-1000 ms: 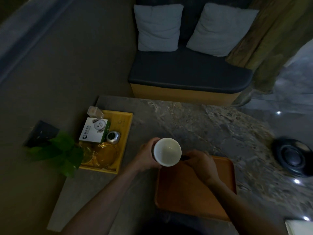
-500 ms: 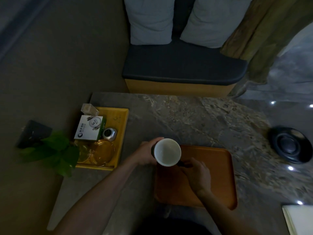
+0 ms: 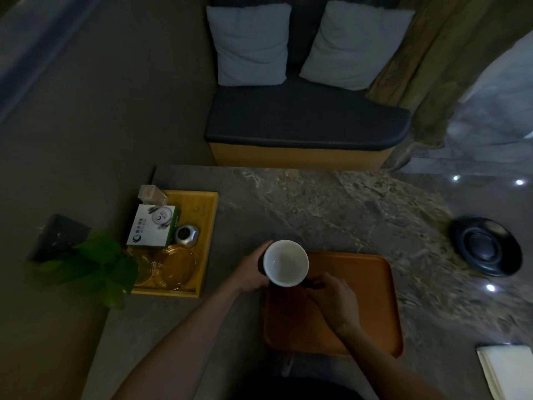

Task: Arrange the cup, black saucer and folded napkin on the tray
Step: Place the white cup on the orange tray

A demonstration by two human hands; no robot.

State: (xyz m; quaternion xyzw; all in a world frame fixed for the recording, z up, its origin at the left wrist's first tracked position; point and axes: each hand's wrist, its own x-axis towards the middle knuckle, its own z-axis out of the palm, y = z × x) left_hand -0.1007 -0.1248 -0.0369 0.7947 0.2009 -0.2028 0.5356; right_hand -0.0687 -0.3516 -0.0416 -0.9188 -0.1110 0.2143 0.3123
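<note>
A cup (image 3: 286, 262), white inside and dark outside, is over the far left corner of the orange tray (image 3: 360, 298). My left hand (image 3: 251, 272) wraps its left side. My right hand (image 3: 331, 295) pinches the dark handle on its right side, above the tray. The black saucer (image 3: 489, 246) lies on the stone table far to the right. The folded white napkin (image 3: 507, 370) lies at the table's near right corner, partly cut off by the frame.
A yellow tray (image 3: 206, 220) at the left holds a white box (image 3: 151, 225), a small silver pot (image 3: 187, 235), glass dishes and a small clear container. A green plant (image 3: 95, 264) stands beside it. A bench with two pillows is beyond the table.
The cup and both hands have stayed over the tray's far left corner. My head moved, so the view shifted and the napkin came into sight.
</note>
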